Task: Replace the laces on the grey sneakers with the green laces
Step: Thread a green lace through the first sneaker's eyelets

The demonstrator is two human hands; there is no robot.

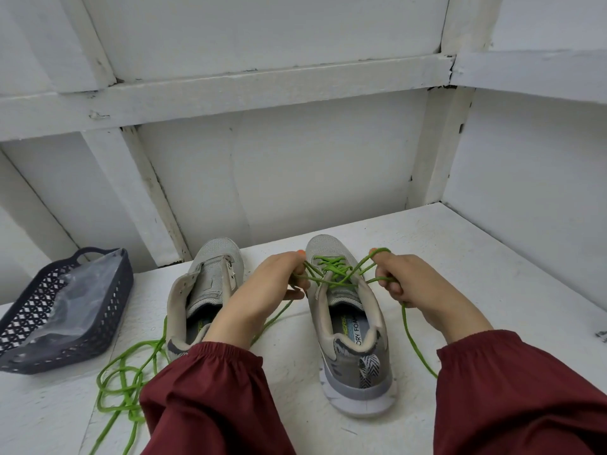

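The sneakers (341, 362) are grey, the laces (331, 272) bright green, the basket (49, 353) dark blue-grey with a criss-cross pattern, the sleeves (213, 389) dark red and the counter (476, 274) white.

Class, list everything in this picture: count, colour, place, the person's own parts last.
laced sneaker: one, grey, right on the table
unlaced sneaker: one, grey, left of it
threaded lace: one, green, crossed through the laced sneaker's eyelets
loose lace: apparently one, green, heaped on the table's near left
basket: one, dark, far left
plastic bag: one, clear, inside the basket
table: one, white, under everything
wall: one, white, behind the table
sleeves: two, maroon, bottom edge
left hand: one, grips a threaded lace end
right hand: one, grips the other end
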